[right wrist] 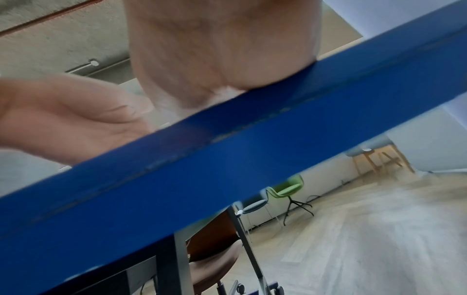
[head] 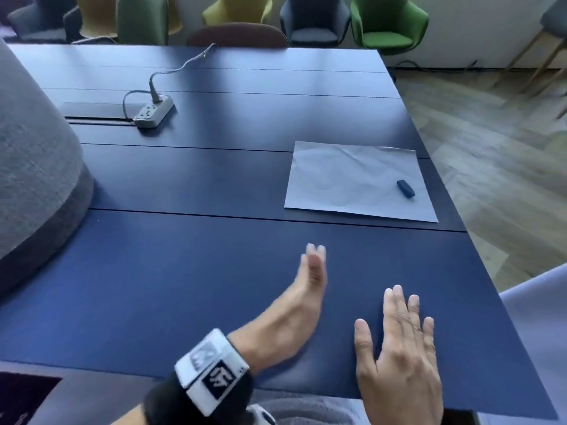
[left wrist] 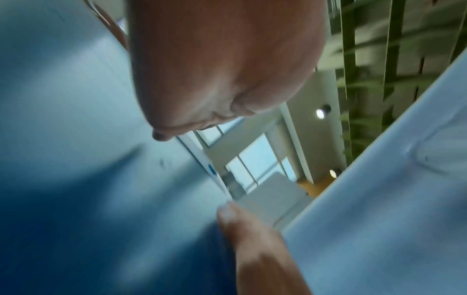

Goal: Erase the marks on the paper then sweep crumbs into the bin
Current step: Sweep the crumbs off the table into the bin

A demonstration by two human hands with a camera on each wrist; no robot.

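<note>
A creased white sheet of paper (head: 352,179) lies on the right part of the blue table (head: 190,271), with a dark blue eraser (head: 405,188) on its right side. No marks or crumbs show on it at this distance. My left hand (head: 310,271) stands on its little-finger edge on the table in front of the paper, fingers straight and together, holding nothing. My right hand (head: 402,326) lies flat, palm down, just to its right near the front edge, fingers spread. In the right wrist view the palm (right wrist: 222,49) rests on the table edge (right wrist: 227,149).
A large grey fabric-covered object (head: 36,154) stands on the table's left side. A white power strip (head: 153,111) with its cable lies at the back. Chairs (head: 386,23) line the far edge. The table's right edge drops to wooden floor (head: 491,148); a pale blue surface (head: 540,317) shows at right.
</note>
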